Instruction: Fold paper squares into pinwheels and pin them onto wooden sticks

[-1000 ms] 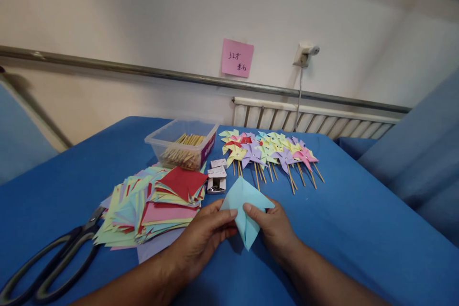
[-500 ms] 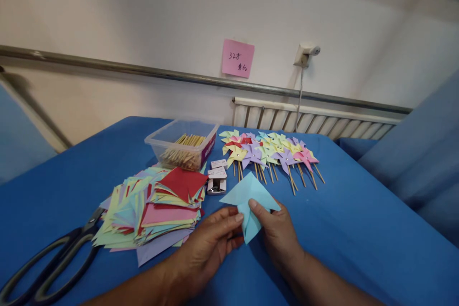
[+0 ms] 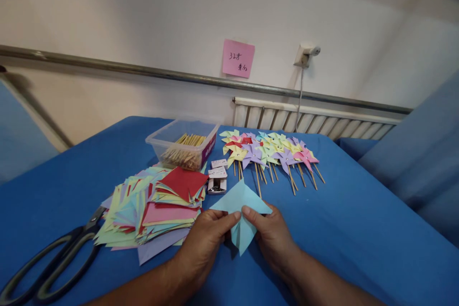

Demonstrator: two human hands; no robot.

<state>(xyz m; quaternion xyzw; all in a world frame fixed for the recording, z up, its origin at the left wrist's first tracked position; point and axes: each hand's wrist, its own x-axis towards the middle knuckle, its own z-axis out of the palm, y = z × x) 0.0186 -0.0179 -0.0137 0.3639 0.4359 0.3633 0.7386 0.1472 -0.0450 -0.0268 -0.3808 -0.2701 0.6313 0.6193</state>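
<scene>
A light blue sheet of folded paper (image 3: pixel 241 197) is held up between my two hands, its top corner pointing away from me and a narrower point hanging toward me. My left hand (image 3: pixel 208 234) pinches it from the left, thumb pressed near the middle. From the other side my right hand (image 3: pixel 274 234) grips it, with its thumb close to the left one. The fingers behind the paper are largely hidden. Left of my hands lies a thick pile of coloured paper squares (image 3: pixel 158 215), red on top.
Black-handled scissors (image 3: pixel 53 258) lie at the left, blades against the pile. Behind it stands a clear plastic box (image 3: pixel 158 143) of thin sticks. Small cardboard boxes (image 3: pixel 217 179) sit beside it. Several paper pinwheels (image 3: pixel 267 150) on sticks lie at the back on the blue tablecloth (image 3: pixel 358 234).
The blue paper has shifted left and slightly toward me. My left thumb has moved up to its middle beside the right thumb; both hands now pinch it there.
</scene>
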